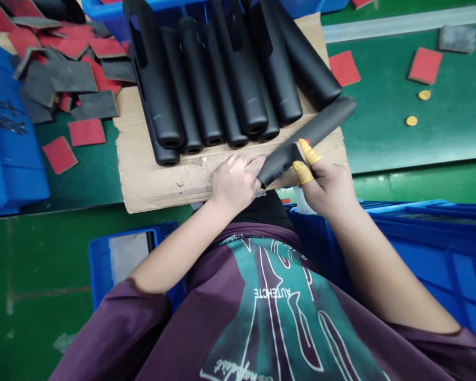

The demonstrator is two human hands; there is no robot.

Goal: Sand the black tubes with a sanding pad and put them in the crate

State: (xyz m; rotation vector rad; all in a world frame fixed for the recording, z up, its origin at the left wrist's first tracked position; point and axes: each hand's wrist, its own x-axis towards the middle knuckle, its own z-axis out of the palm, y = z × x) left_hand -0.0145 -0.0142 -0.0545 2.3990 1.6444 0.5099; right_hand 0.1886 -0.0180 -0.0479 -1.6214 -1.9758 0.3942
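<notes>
black tubes (198, 69) cut off at top, tiny dark bits (8, 119), perhaps metal, blurred

"autehcte" upside down on purple t-shirt (268, 292)

We're live on a factory floor, folks, a proper production workshop! A green-topped workbench (384, 137) stretches across the view, with deep blue plastic crates (428, 248) pressed up close. On a flattened cardboard sheet (158, 185), there's a neat row of identical black tubes (241, 79), and look at that heap of red-and-grey foam pads (63, 69) alongside (batch work, no mistaking it)! Small yellow discs (423, 95) dot the bench, and yellow finger cots (309, 152) are on the fingertips, classic assembly-line wear!
</notes>
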